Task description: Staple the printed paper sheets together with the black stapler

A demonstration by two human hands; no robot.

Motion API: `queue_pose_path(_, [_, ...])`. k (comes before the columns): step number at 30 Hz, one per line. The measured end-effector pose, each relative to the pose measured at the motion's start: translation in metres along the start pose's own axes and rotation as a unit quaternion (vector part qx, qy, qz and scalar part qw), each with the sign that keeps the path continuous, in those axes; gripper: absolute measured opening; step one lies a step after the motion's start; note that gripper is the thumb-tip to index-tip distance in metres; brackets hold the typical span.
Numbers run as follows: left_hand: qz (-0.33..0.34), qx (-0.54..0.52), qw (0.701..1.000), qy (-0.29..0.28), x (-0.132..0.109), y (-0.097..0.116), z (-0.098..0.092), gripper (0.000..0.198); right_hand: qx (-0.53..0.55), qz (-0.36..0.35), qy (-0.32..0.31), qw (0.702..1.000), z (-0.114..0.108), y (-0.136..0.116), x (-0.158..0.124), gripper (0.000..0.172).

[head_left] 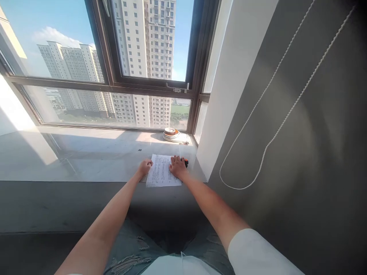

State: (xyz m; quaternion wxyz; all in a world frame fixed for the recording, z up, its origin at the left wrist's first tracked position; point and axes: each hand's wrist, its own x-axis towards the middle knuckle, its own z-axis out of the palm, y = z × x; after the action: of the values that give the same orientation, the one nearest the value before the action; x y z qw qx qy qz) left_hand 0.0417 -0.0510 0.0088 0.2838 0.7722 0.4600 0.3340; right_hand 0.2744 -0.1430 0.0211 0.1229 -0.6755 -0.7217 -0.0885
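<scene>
A printed sheet of paper [162, 172], perhaps a thin stack, lies on the window sill with its near edge jutting past the front. At its left edge my left hand [145, 167] is closed, the curled fingers pinching the paper's side. My right hand [177, 167] rests palm down on the right part of the sheet, fingers stretched out. Just beyond those fingers sits a small black and orange object [186, 162], partly covered by the hand; its kind is not clear.
A coil of white and orange cable or tape [171, 134] lies at the sill's back right corner, near a small chain. A tiny dark piece [140, 150] is on the sill [94, 164]. A beaded blind cord [265, 149] hangs on the right wall. The window [111, 86] stands ahead.
</scene>
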Motion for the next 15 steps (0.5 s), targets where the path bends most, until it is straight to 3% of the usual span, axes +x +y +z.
queue_pose_path(4, [-0.001, 0.019, 1.0, -0.02, 0.0, 0.0, 0.006, 0.002, 0.004, -0.014, -0.031, 0.999, 0.001, 0.005, 0.003, 0.056])
queue_pose_path(7, [-0.003, 0.038, 0.999, -0.013, 0.0, 0.002, 0.012, 0.008, 0.001, -0.023, -0.05, 0.998, 0.001, 0.006, 0.005, 0.058])
queue_pose_path(15, [-0.009, 0.062, 0.997, -0.036, 0.0, 0.002, 0.017, 0.044, -0.004, -0.034, -0.081, 0.996, 0.001, 0.005, 0.013, 0.053])
